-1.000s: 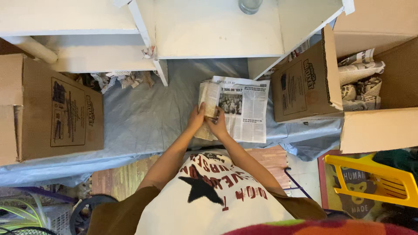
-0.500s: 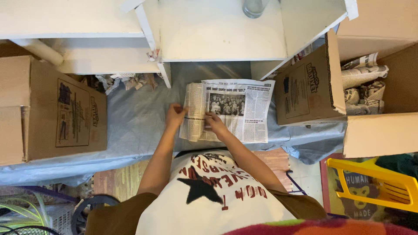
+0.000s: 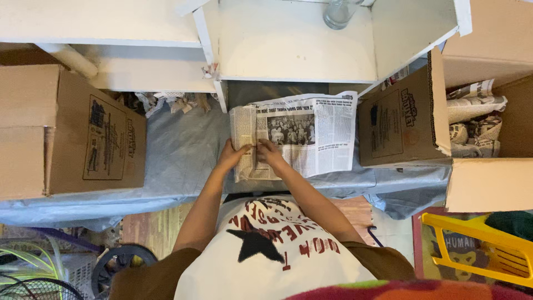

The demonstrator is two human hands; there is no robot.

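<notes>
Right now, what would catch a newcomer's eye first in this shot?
The newspaper at the centre, spread on the pale sheet, with the left hand and right hand on its folded left part. A closed cardboard box sits to the left, and an open box stuffed with crumpled paper to the right. A glass stands on the white shelf unit above.

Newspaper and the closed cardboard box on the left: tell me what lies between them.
Head view: only wrinkled blue-grey sheeting lies between the newspaper and the cardboard box.
</notes>
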